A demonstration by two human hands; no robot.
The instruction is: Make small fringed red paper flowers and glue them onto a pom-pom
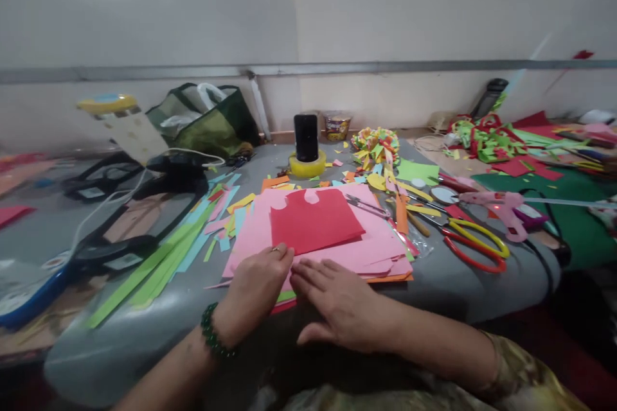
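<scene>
My left hand (pixel 258 282), with a green bead bracelet (pixel 216 334) at the wrist, is closed at the near edge of a red craft sheet (pixel 318 221). The red sheet has curved notches cut in its far edge. It lies on a stack of pink sheets (pixel 250 231). My right hand (pixel 340 302) lies flat just right of the left one, fingers stretched out over the near edge of the stack. Its fingertips are by the red sheet's near edge. Small scissors (pixel 369 207) rest on the pink sheets, right of the red one. Whether the sheets are felt or paper, I cannot tell.
Green strips (pixel 164 263) and scraps lie left. A phone (pixel 306 137) stands in a yellow tape roll (pixel 307 168) behind. To the right are red-and-yellow-handled scissors (pixel 477 244) and a pink glue gun (pixel 501 209). A multicoloured bundle (pixel 376 144) sits at the back.
</scene>
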